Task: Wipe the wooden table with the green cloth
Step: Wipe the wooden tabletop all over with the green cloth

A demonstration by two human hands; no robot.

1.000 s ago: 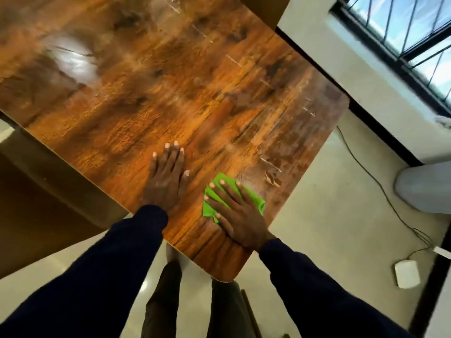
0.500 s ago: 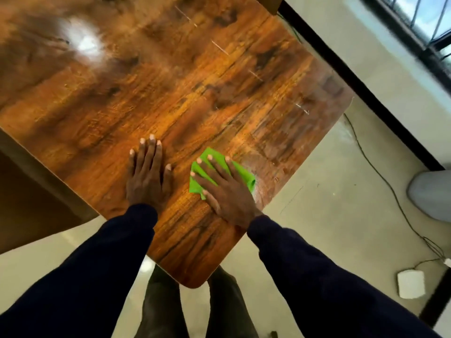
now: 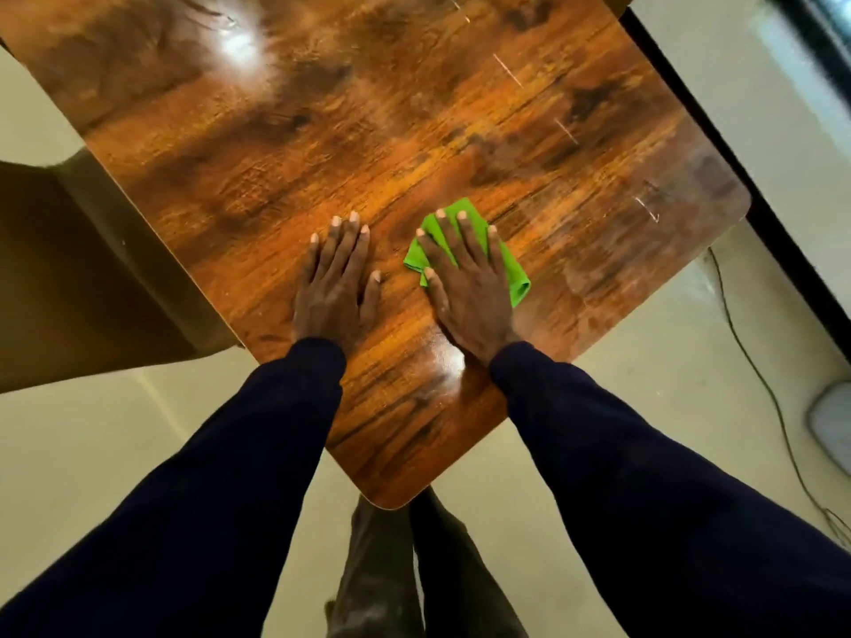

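Head view: right hand [image 3: 469,287] lies flat, fingers straight, pressing the green cloth [image 3: 511,269] onto the wooden table [image 3: 322,145]; left hand [image 3: 336,283] rests flat beside it, holding nothing.

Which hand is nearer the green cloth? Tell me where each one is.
Right. The right hand lies flat on the green cloth; the left hand rests on the wooden table beside it, apart.

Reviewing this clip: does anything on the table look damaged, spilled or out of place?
Only on the wooden table: a few short pale scratch-like marks run toward its right corner, amid a hazy film. The green cloth lies flat under the right hand; nothing looks spilled.
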